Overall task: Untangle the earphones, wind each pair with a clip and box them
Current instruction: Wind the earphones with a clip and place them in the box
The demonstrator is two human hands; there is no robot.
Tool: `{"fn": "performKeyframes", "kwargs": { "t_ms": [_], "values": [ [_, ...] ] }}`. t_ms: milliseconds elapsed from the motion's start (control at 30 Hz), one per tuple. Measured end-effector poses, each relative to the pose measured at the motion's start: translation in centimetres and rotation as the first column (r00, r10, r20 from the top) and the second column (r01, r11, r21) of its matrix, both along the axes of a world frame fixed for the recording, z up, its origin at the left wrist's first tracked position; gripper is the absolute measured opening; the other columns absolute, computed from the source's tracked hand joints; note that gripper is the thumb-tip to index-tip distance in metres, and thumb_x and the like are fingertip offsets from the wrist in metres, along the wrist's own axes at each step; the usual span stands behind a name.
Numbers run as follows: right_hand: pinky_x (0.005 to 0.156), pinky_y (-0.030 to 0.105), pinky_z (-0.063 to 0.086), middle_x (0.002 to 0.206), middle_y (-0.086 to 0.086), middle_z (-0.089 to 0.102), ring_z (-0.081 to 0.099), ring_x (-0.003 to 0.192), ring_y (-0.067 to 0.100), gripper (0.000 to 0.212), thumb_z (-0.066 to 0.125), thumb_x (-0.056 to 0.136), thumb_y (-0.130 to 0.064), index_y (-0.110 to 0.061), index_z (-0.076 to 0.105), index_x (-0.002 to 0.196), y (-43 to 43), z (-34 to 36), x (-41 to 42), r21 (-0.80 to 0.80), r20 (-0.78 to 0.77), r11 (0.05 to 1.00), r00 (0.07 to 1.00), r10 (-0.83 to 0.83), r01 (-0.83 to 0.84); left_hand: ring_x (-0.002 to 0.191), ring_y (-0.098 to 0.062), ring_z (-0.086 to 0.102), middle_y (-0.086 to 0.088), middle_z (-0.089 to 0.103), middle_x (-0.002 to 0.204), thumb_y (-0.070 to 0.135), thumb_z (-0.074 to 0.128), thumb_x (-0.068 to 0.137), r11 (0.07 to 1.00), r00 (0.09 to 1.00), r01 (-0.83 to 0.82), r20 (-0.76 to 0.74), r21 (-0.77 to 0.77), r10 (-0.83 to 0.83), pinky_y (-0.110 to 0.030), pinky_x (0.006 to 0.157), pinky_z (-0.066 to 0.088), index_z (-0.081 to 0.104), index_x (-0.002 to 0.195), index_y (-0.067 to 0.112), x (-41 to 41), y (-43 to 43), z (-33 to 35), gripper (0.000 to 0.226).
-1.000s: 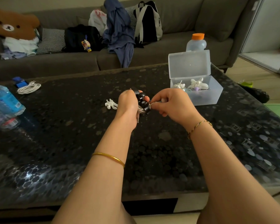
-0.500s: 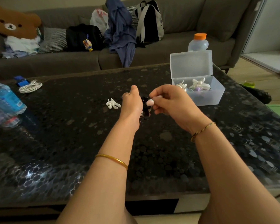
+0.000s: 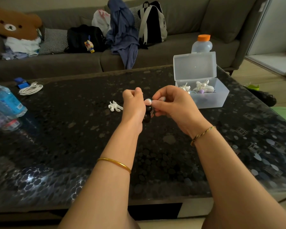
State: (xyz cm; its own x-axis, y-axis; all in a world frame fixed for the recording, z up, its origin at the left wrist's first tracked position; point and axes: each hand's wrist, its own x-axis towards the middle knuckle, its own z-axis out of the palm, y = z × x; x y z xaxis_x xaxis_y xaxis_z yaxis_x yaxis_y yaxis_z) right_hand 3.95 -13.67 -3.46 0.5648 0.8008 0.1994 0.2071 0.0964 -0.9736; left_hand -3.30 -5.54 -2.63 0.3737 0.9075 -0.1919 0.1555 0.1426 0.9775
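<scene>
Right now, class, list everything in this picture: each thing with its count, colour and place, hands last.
Table: one, black patterned, foreground.
Clear box: one, translucent, lid open, table's far right.
Wound earphones: a few, white, inside the box.
White clip: one, white, on table left of the hands.
Black clip: one, black, in left hand.
Earbud: one, white, above black clip.
Cable: one, white, coiled, table's far left.
Water bottles: apparently two, blue-labelled, table's left edge.
Orange-capped bottle: one, pale, behind the box.
Sofa: one, grey, behind table.
Left hand: one, grips black clip.
Right hand: one, pinches earbud.
</scene>
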Motion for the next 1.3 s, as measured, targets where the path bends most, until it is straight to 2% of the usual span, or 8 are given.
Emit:
{"fn": "performKeyframes", "kwargs": {
  "t_ms": [300,467,567,900,1067,1133,1233,1300],
  "values": [
    [0.052,0.018,0.052,0.082,0.019,0.064,0.061,0.060,0.011,0.017,0.068,0.083,-0.004,-0.002,0.060,0.097,0.0,0.1,0.7,0.019,0.003,0.996,0.996,-0.087,0.087,0.100,-0.022,0.067,-0.009,0.065,0.113,0.036,0.057,0.094,0.915,0.916,0.395,0.117,-0.087,-0.384,-0.032,0.074,0.057,0.060,0.110,0.019,-1.4,0.1,0.8,0.023],
    [0.056,0.017,0.049,0.071,0.002,0.059,0.054,0.059,0.005,0.030,0.057,0.089,0.000,-0.015,0.065,0.115,-0.2,0.2,1.0,-0.034,0.085,0.999,0.995,0.044,-0.041,0.098,-0.021,0.063,-0.010,0.066,0.111,0.018,0.051,0.095,0.923,0.923,0.373,0.144,-0.097,-0.358,-0.027,0.069,0.049,0.063,0.107,0.015,-1.5,-0.1,0.7,0.017],
    [0.054,0.017,0.049,0.073,0.005,0.061,0.052,0.059,0.008,0.025,0.057,0.091,-0.004,-0.017,0.066,0.109,-0.4,0.3,1.2,-0.079,0.180,0.997,0.984,0.018,-0.003,0.098,-0.022,0.062,-0.013,0.064,0.114,0.015,0.048,0.095,0.910,0.908,0.400,0.182,-0.111,-0.377,-0.029,0.073,0.049,0.060,0.114,0.012,-1.5,-0.2,0.9,0.022],
    [0.051,0.013,0.050,0.075,0.000,0.061,0.056,0.058,0.007,0.017,0.058,0.092,-0.011,-0.013,0.062,0.109,0.4,-0.3,1.0,-0.060,0.162,0.979,0.970,-0.182,0.194,0.092,-0.021,0.068,-0.008,0.066,0.097,0.020,0.060,0.093,0.944,0.956,0.258,0.090,0.206,-0.280,-0.035,0.074,0.060,0.062,0.095,0.015,-1.1,-0.1,-0.1,0.006],
    [0.051,0.011,0.050,0.073,-0.003,0.059,0.057,0.058,0.006,0.018,0.059,0.091,-0.013,-0.014,0.061,0.109,0.8,-0.8,0.9,-0.029,0.138,0.957,0.950,-0.281,0.288,0.091,-0.007,0.057,0.004,0.060,0.099,0.025,0.061,0.091,0.824,0.989,0.148,-0.088,0.547,-0.119,-0.012,0.062,0.044,0.061,0.081,0.029,-1.0,0.5,-0.3,0.011],
    [0.051,0.010,0.050,0.072,-0.004,0.059,0.058,0.059,0.005,0.017,0.060,0.091,-0.014,-0.015,0.060,0.108,0.9,-0.8,0.8,-0.015,0.155,0.951,0.940,-0.303,0.309,0.081,-0.003,0.056,0.010,0.059,0.088,0.023,0.059,0.093,0.801,0.987,0.158,-0.086,0.577,-0.132,-0.007,0.062,0.045,0.060,0.087,0.023,-1.0,0.4,-0.3,0.006],
    [0.051,0.008,0.047,0.074,-0.005,0.057,0.057,0.060,0.005,0.017,0.060,0.091,-0.013,-0.016,0.060,0.108,1.0,-0.9,0.6,0.000,0.187,0.943,0.926,-0.328,0.334,0.078,-0.006,0.061,0.009,0.060,0.082,0.024,0.058,0.094,0.784,0.985,0.167,-0.132,0.598,-0.109,-0.020,0.067,0.052,0.057,0.089,0.019,-0.9,0.6,-0.7,0.007],
    [0.053,0.009,0.048,0.074,-0.006,0.054,0.056,0.062,0.005,0.017,0.059,0.091,-0.011,-0.015,0.060,0.107,1.1,-1.0,0.5,0.009,0.232,0.940,0.913,-0.334,0.341,0.074,-0.006,0.062,0.006,0.061,0.081,0.026,0.058,0.094,0.797,0.978,0.184,-0.187,0.575,-0.091,-0.018,0.059,0.054,0.058,0.093,0.016,-0.7,0.8,-0.8,0.010]
  ]
}}
